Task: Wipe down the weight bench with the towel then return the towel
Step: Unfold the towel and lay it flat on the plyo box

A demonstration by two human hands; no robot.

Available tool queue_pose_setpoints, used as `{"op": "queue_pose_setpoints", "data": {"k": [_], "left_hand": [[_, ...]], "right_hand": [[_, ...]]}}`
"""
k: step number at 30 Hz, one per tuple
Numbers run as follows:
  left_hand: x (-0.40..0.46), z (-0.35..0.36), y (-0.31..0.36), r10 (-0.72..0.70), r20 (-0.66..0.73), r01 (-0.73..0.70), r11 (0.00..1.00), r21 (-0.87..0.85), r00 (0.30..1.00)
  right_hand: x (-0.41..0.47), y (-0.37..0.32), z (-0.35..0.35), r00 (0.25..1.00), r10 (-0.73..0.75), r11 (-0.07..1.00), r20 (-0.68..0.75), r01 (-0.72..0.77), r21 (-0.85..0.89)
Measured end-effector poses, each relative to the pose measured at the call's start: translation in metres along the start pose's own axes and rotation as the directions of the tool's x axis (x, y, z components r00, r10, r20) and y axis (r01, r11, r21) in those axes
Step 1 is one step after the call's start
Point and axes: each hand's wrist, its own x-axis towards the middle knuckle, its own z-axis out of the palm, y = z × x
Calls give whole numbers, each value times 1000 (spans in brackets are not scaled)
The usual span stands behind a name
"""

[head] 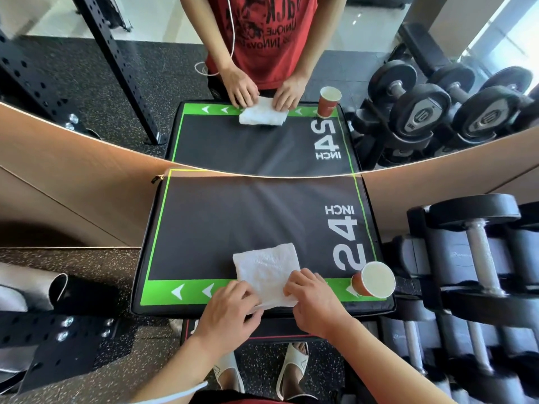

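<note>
Bright daylight, soft shadows; strong wide-angle bending at edges, dumbbells slightly blurred, glare on mirror floor.

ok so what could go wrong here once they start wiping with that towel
1. The paper cup stands on the pad's near right corner, close beside the right hand; a sideways sweep could knock it over. I cannot tell if it holds liquid.
2. The white towel is folded small under both hands, the left hand pinching its near edge, so the far half of the black pad may be missed.
</note>
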Motion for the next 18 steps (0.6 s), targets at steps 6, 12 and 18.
{"op": "queue_pose_setpoints", "data": {"k": [6, 12, 18], "left_hand": [[24, -10, 0, -77, -129, 74, 997, -24, 989], [32, -1, -11, -179, 176, 155, 977, 143, 968], [20, -12, -10, -290, 329, 249, 955, 160, 899]], "right_hand": [[24, -6, -11, 974, 82, 981, -212, -41, 192], [50, 0, -1, 998, 42, 999, 54, -42, 7], [35, 20, -4, 968, 9, 995, 251, 16, -94]]}}
